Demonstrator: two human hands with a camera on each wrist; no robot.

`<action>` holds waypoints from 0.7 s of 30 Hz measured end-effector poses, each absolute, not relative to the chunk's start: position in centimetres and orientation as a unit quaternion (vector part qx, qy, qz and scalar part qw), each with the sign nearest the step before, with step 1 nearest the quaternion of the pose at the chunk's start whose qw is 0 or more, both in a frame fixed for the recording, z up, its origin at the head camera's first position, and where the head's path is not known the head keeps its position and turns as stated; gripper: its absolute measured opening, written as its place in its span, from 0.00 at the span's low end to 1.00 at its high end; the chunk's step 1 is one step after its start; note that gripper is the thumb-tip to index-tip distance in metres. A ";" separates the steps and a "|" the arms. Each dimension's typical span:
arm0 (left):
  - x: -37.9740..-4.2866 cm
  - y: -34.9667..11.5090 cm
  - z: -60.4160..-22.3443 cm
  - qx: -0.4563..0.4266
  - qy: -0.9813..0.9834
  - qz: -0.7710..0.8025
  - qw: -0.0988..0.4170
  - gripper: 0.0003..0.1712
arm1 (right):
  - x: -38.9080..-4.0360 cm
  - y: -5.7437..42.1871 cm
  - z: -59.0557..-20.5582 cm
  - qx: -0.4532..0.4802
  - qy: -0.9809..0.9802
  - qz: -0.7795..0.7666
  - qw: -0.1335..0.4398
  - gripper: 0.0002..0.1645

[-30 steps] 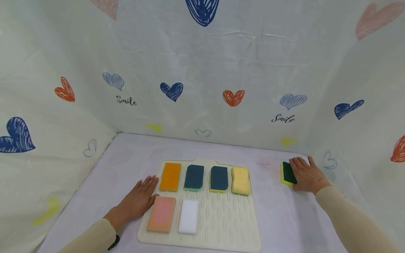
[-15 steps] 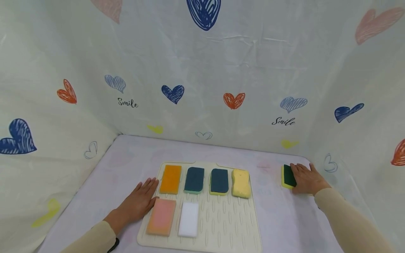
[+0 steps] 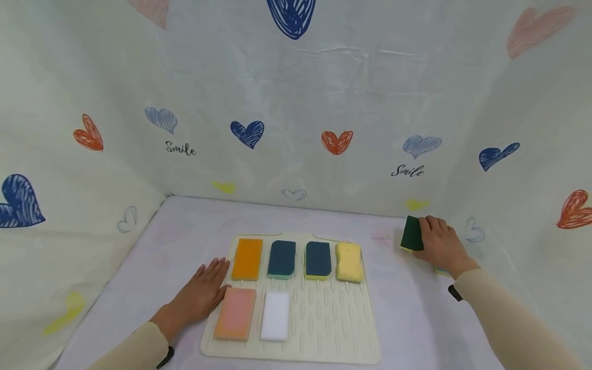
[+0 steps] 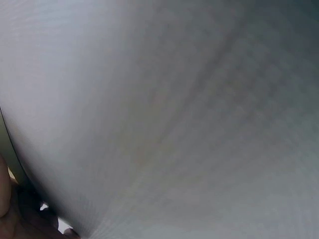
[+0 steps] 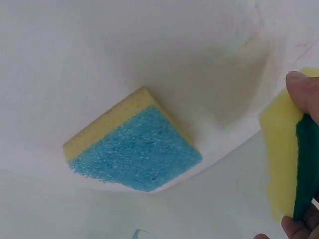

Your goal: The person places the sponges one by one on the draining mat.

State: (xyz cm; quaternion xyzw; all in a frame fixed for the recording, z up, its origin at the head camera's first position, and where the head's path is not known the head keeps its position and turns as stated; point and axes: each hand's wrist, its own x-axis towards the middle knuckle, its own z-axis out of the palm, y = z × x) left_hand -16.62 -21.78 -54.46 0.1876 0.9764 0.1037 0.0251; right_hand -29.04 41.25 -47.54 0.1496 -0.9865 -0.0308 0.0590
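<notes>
My right hand [image 3: 441, 244] pinches a green-and-yellow scouring sponge [image 3: 411, 234] at the table's far right. In the right wrist view, thumb and fingers grip that sponge by its faces, with its shadow on the cloth. A blue-topped yellow sponge [image 5: 137, 147] lies on the table near it, mostly hidden beneath the wrist in the head view. My left hand [image 3: 199, 295] rests with fingers straight at the left edge of a cream ridged mat [image 3: 333, 318], beside an orange sponge [image 3: 247, 259] and a pink sponge [image 3: 236, 314]. The left wrist view is mostly a blurred pale surface.
Also on the mat are two dark-blue-topped sponges, one greenish below [image 3: 281, 258] and one yellow below [image 3: 317, 259], a yellow wavy sponge [image 3: 349, 263] and a white sponge [image 3: 275, 317]. A heart-printed curtain [image 3: 287, 164] stands behind the table and along both sides.
My right hand has gone from lying over the green-and-yellow sponge to gripping it, and has raised and tilted it. A bit of the blue-topped sponge now shows below the wrist. The left hand stays put.
</notes>
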 end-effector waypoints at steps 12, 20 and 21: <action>-16.9 -21.7 -54.4 0.194 0.975 0.104 0.022 0.38 | -27.0 36.9 -45.3 0.189 -0.971 -0.072 0.130 0.61; -16.7 -21.6 -54.1 0.196 0.975 0.104 0.026 0.38 | -25.0 33.3 -44.4 0.234 -0.954 -0.100 0.157 0.61; -16.7 -21.6 -54.2 0.198 0.975 0.102 0.025 0.38 | -24.7 32.9 -44.3 0.240 -0.952 -0.103 0.160 0.61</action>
